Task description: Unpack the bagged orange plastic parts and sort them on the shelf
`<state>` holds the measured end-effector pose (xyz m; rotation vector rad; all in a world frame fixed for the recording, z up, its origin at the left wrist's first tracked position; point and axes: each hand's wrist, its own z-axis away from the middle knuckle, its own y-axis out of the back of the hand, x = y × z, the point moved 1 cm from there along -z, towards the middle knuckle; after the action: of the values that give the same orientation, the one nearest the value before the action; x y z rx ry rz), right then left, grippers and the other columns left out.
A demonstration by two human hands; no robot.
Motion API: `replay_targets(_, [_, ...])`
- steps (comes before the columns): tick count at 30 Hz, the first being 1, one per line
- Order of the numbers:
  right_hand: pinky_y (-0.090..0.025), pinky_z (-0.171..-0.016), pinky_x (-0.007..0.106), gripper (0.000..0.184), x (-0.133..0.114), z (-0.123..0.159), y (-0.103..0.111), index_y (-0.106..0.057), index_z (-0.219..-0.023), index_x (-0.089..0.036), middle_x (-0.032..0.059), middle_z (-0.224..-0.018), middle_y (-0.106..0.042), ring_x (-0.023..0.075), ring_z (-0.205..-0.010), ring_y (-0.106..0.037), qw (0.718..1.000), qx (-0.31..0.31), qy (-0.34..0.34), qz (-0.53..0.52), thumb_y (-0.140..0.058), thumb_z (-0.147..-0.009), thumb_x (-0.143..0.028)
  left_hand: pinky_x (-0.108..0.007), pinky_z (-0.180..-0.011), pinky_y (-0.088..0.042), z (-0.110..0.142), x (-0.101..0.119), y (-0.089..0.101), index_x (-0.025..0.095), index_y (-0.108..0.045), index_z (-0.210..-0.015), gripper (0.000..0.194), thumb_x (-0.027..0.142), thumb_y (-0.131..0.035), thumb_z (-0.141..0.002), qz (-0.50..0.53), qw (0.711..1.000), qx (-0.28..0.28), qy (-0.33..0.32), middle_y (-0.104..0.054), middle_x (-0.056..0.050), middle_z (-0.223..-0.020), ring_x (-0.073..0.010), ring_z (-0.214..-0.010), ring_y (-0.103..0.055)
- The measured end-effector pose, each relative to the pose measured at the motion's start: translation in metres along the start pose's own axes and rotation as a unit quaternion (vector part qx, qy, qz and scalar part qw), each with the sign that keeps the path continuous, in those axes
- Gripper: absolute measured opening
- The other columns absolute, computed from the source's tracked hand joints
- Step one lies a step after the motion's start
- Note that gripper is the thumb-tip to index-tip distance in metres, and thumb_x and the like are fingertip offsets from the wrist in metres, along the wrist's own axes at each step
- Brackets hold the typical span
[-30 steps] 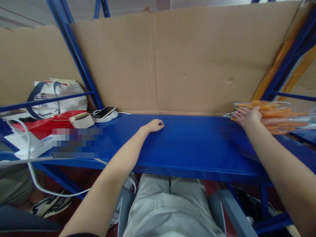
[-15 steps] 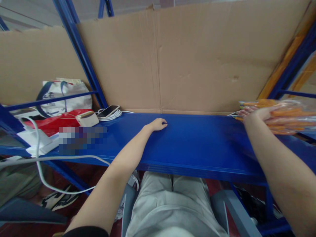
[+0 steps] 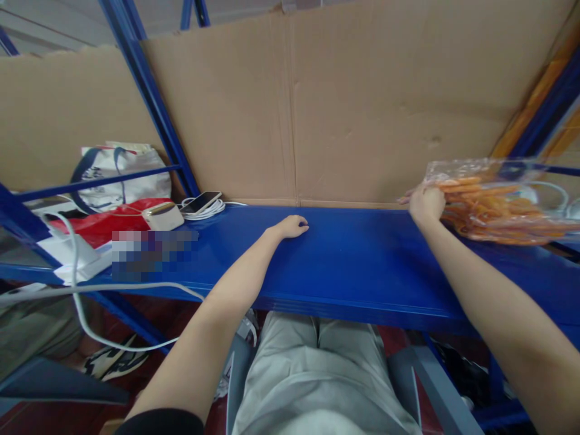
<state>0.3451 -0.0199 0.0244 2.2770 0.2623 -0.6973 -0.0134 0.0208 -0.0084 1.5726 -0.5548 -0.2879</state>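
While the left hand [image 3: 292, 226] is resting on the blue table [image 3: 344, 260], the right hand [image 3: 426, 206] is meeting the left end of a clear bag [image 3: 507, 202] toward the table's right side, as the head view is showing. Through the film, orange pieces [image 3: 492, 212] are showing in a heap (their exact kind is proving hard to make out). The right grip is curling inward at the bag's end, with film rising just beside the knuckles; whether it is actually clamping that film, I am not able to tell, since the fingertips are partly hiding. The left grip is curving loosely, with a small gap by the thumb, and is holding nothing. Judging by how things are lying, the reach to the bag is looking complete, a firm hold is remaining unconfirmed, and the visible orange pieces are sitting inside the film. Well apart, on the left, a phone [image 3: 202, 203] is resting on a coiled white cable [image 3: 209, 211].
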Motion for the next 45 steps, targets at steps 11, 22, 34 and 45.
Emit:
replay_targets(11, [-0.055, -0.090, 0.046, 0.047, -0.048, 0.045, -0.026, -0.073, -0.082, -0.017, 0.0104, -0.063, -0.072, 0.0289, -0.078, -0.074, 0.878, -0.286, -0.010, -0.384, -0.034, -0.098, -0.040, -0.032, -0.115, -0.041, -0.002, -0.003, -0.003, 0.013, -0.061, -0.136, 0.044, 0.027, -0.053, -0.095, 0.003, 1.000, 0.005, -0.004, -0.059, -0.011, -0.145, -0.0245, -0.134, -0.056])
replay_targets(22, [-0.057, -0.081, 0.031, 0.055, -0.041, 0.058, -0.042, -0.065, -0.062, -0.016, 0.0147, -0.068, -0.073, 0.0189, -0.063, -0.071, 0.772, -0.430, -0.204, -0.421, -0.028, -0.101, -0.026, -0.041, -0.116, -0.041, -0.019, 0.011, -0.028, 0.019, -0.067, -0.130, 0.043, 0.019, -0.062, -0.087, 0.029, 0.959, 0.115, -0.257, -0.065, -0.011, -0.138, -0.0240, -0.134, -0.056])
replay_targets(34, [-0.035, -0.116, 0.059, 0.081, -0.031, 0.062, -0.086, -0.046, -0.149, -0.017, 0.0189, -0.156, -0.043, 0.0356, -0.142, -0.044, 0.927, -0.240, 0.215, -0.193, -0.065, -0.071, -0.017, -0.036, -0.089, -0.055, -0.001, 0.050, -0.017, 0.015, -0.073, -0.100, 0.024, 0.016, -0.050, -0.094, -0.064, 0.952, 0.216, -0.206, -0.076, -0.012, -0.108, -0.0243, -0.103, -0.071])
replay_targets(45, [-0.051, -0.101, 0.051, 0.032, -0.046, 0.067, -0.064, -0.077, -0.114, -0.027, 0.0092, -0.124, -0.072, 0.0282, -0.116, -0.066, 0.905, -0.104, 0.408, -0.052, -0.049, -0.099, -0.032, -0.036, -0.092, -0.051, 0.000, 0.051, -0.011, 0.017, -0.069, -0.115, 0.027, 0.033, -0.057, -0.096, -0.036, 0.941, 0.241, -0.235, -0.071, -0.012, -0.116, -0.0241, -0.108, -0.066])
